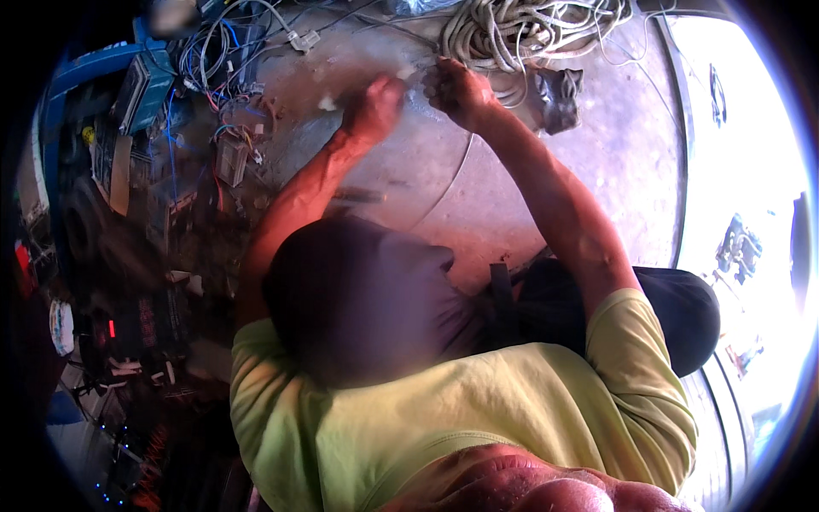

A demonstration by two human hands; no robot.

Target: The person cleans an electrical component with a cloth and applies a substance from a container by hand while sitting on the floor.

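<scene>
Both my arms reach forward over a worn concrete floor. My left hand (374, 108) is closed, with its fingers curled and somewhat blurred; anything in its grip is hidden. Just right of it, my right hand (461, 90) is closed too, and its fingertips are dark and hard to make out. A thin pale cable (465, 158) runs from beneath the right hand back along the floor toward my bent knee. A narrow gap separates the two hands.
Beyond my right hand lies a thick coil of pale rope or cable (529, 30). A crumpled black object (559, 98) rests beside it. Tangled wires (209, 51), a teal box (145, 90) and electrical parts crowd the left. Bright light falls beyond the floor's right edge.
</scene>
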